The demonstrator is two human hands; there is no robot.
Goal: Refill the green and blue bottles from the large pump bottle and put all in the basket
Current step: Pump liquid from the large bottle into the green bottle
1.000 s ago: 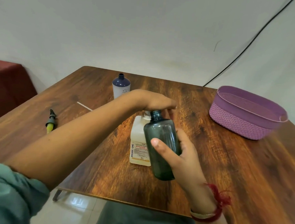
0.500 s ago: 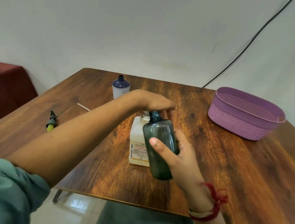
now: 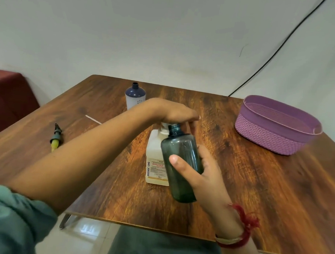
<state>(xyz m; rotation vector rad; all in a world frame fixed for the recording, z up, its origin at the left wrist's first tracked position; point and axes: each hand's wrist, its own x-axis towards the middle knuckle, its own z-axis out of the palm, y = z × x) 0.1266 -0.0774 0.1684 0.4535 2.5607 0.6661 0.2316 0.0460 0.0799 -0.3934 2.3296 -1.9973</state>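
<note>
**Green bottle held up to the pump**

The green bottle (image 3: 179, 146) is in the right hand (image 3: 208, 178), out over the middle of the table (image 3: 256, 188) and just in front of the large pump bottle (image 3: 155, 155), covering part of its label. The thumb (image 3: 175, 160) lies across the front of the dark glassy body. The other fingers curl round the far side, so only their edges show past the bottle's right flank. The bottle has no cap and leans a little to the left, its open neck right beside the white pump head. I cannot tell whether its base touches the wood.

The left hand (image 3: 175, 111) lies palm down on top of the pump head, fingers held together and fairly straight, pointing to the right. The hand hides most of the pump, and the spout cannot be made out.

The pump bottle stands upright on the table. Behind it, towards the far edge, the blue bottle (image 3: 135, 96) stands uncapped and well apart from both hands. A purple basket (image 3: 268, 135) sits at the right. Over on the left lie a spray cap (image 3: 55, 139) and a thin white tube (image 3: 93, 119). A red thread (image 3: 245, 226) is tied round the right wrist.
</note>
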